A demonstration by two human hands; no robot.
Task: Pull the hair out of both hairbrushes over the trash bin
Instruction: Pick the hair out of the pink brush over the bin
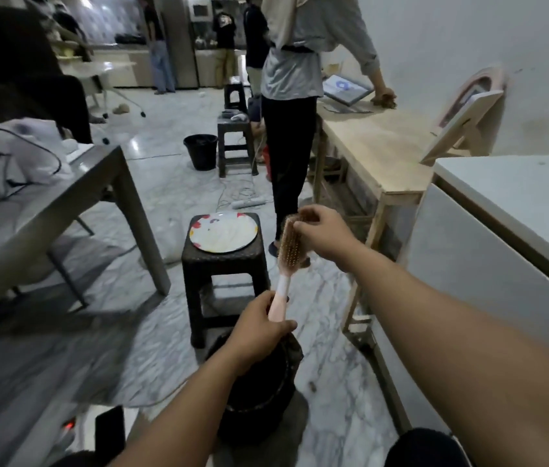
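Note:
A pink hairbrush [287,261] stands nearly upright in front of me, bristles toward the right. My left hand [259,328] grips its handle at the bottom. My right hand [323,235] pinches a tuft of brown hair [301,218] at the top of the bristle pad. A black trash bin [259,396] sits on the floor directly under my left hand, partly hidden by my forearm. I see only one hairbrush.
A dark plastic stool [224,264] with a flowered plate [223,235] stands just beyond the bin. A grey metal table [47,210] is at left, a wooden table [377,153] and a white cabinet [502,237] at right. A person [291,96] stands ahead.

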